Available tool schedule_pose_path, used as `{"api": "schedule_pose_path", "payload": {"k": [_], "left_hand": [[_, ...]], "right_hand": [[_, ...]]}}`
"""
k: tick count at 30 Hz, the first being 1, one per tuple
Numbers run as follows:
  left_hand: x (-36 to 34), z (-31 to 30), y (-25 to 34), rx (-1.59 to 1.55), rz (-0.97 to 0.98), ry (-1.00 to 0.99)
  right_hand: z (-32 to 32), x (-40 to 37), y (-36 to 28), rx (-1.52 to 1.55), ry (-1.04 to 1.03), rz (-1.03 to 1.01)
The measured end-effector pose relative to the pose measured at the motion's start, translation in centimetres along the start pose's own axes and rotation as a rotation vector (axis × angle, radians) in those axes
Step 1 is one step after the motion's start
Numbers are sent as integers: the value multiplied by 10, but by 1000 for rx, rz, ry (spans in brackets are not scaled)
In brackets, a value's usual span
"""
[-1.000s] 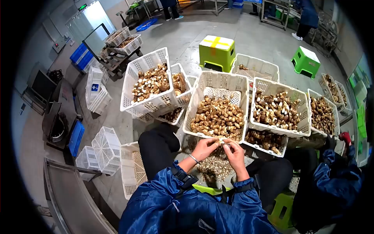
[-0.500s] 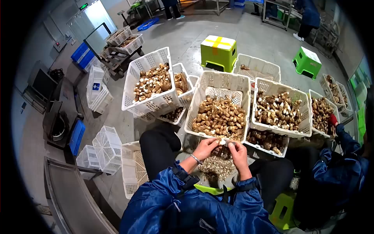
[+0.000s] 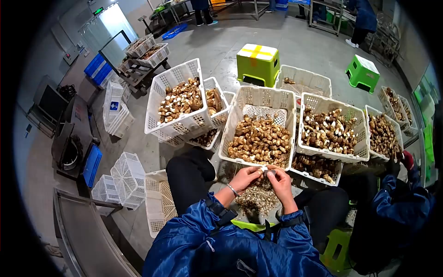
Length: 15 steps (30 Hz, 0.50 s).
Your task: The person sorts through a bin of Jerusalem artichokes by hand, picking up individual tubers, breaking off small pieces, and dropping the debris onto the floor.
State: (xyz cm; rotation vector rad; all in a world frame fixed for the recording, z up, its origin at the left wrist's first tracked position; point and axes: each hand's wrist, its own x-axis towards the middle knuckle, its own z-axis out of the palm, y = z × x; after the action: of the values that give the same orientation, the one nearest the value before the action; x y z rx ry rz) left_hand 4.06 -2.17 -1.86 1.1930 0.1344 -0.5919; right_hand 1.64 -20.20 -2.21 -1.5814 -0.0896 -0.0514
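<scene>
My left hand (image 3: 245, 179) is closed in a pinch on a small pale mushroom piece (image 3: 264, 169), just past the near rim of the middle white crate (image 3: 226, 138). Close beside it, my right hand (image 3: 280, 183) has its fingers closed on something dark and small that I cannot make out. Brown mushrooms (image 3: 260, 138) fill the near part of that crate. Under my hands, a heap of pale trimmings (image 3: 256, 199) lies between my knees.
Crates of mushrooms stand left (image 3: 154, 106) and right (image 3: 364, 143). A green stool (image 3: 258, 69) and another green stool (image 3: 362, 74) are beyond. At the right sits a co-worker (image 3: 401, 198) with a red glove. Empty crates (image 3: 127, 177) stand at the left.
My hands have moved slightly closer together, and the right fingers are turned more inward. The co-worker's red-gloved hand has moved down and right, away from the crate.
</scene>
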Motion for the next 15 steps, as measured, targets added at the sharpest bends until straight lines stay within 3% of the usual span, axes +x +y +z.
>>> {"api": "schedule_pose_path", "payload": {"k": [2,4,6,8,10,12,15], "left_hand": [[3,-3,-3,10,-21,-28],[3,-4,-3,39,-61,-19],[1,-6,-4,13,-70,-27],[5,-9,-6,74,-46,-13],[7,-11,-8,84,-31,-13],[6,-12,-10,72,-36,-6],[4,-8,-7,136,-66,25]], "right_hand": [[3,0,4,-95,36,-99],[1,0,9,67,64,130],[-4,2,11,34,41,165],[6,1,11,105,78,5],[4,-1,-2,-75,18,-20],[3,-1,5,19,41,112],[2,2,9,66,66,111]]}}
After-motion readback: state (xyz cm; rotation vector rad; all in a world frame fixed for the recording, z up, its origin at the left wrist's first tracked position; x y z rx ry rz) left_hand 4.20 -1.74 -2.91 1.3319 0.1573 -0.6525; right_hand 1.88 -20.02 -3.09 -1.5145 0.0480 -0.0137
